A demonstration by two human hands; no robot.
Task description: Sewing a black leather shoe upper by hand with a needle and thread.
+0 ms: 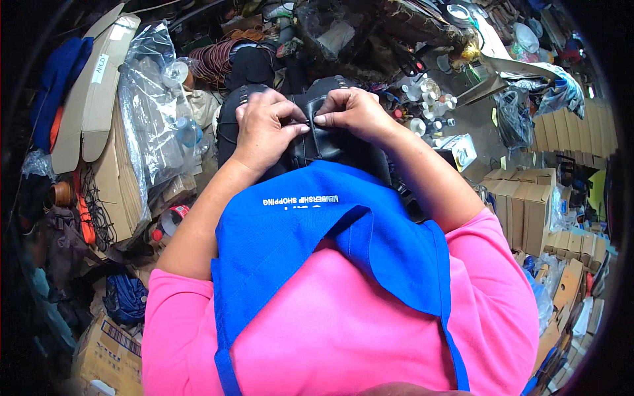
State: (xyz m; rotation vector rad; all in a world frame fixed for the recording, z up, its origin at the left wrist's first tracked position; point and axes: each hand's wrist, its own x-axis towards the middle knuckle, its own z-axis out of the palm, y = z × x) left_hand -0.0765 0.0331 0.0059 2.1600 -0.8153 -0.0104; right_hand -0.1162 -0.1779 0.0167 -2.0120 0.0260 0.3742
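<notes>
Just beyond the blue apron (pixel 290 224), a black leather-like piece (pixel 323 146) lies between my hands over my lap. My right hand (pixel 356 113) is closed, with thumb and forefinger pinching the raised edge of that piece. Opposite it, my left hand (pixel 265 127) has its thumb and forefinger drawn together at the same edge, close to the right fingertips. The other left fingers are curled and slightly blurred. Whether something thin sits in the left pinch is too small to tell. More dark material surrounds both hands, and its outlines merge.
Flattened cardboard (pixel 105 86) and clear plastic wrapping (pixel 150 112) stand at the left. To the far right are small bottles (pixel 429 99) and stacked cardboard boxes (pixel 525 198). A coil of reddish cord (pixel 214 63) lies beyond my left hand. A carton (pixel 109 353) sits at the lower left.
</notes>
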